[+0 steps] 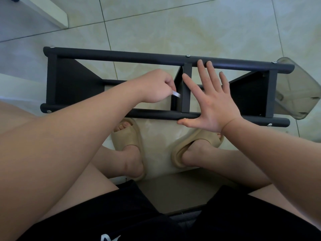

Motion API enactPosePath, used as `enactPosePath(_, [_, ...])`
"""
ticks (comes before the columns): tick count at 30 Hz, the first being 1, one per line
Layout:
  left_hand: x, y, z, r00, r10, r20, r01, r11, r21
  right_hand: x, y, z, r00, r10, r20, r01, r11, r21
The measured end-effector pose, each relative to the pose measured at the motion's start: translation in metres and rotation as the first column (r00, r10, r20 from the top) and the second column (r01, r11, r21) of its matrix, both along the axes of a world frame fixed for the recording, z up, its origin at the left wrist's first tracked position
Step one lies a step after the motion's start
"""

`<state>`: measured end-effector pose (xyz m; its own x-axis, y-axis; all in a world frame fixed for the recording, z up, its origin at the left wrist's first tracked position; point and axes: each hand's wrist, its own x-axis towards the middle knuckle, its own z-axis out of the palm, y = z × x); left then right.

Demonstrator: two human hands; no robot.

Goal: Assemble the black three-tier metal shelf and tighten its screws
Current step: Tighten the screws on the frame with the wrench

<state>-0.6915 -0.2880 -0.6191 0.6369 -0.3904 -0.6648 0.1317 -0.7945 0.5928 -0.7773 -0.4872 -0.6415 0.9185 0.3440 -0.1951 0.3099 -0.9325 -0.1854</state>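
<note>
The black three-tier metal shelf (121, 56) lies on its side on the tiled floor in front of my feet, its two long posts running left to right. Silver screw heads (187, 56) show on the posts. My left hand (156, 86) is closed on a small silver wrench (228, 94), held beside the middle tier panel (186, 87). My right hand (211, 100) is spread flat with fingers apart over the frame just right of the middle tier, its thumb on the near post (156, 113).
A smoky transparent plastic stool (295, 87) stands against the shelf's right end. A white furniture edge (52, 13) crosses the top left. My feet in beige slippers (128, 134) rest on a light sheet just below the near post.
</note>
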Motion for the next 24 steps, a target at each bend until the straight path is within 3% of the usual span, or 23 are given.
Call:
enactPosePath(5, [-0.0036, -0.004, 0.0012, 0.944, 0.29, -0.158, -0.314, 0.937, -0.152, 0.0007, -0.0001, 0.0012, 1.0, 0.001, -0.018, -0.001, 1.0, -0.008])
enactPosePath(10, [-0.0083, -0.0078, -0.001, 0.88, 0.414, -0.233, -0.451, 0.882, -0.136, 0.001, -0.0005, 0.002, 1.0, 0.0, -0.007, 0.0, 1.0, 0.005])
enactPosePath(24, [-0.0085, -0.0081, -0.0005, 0.81, 0.497, -0.312, -0.54, 0.839, -0.066, 0.0037, -0.0009, 0.0025, 1.0, 0.006, -0.018, -0.006, 1.0, -0.015])
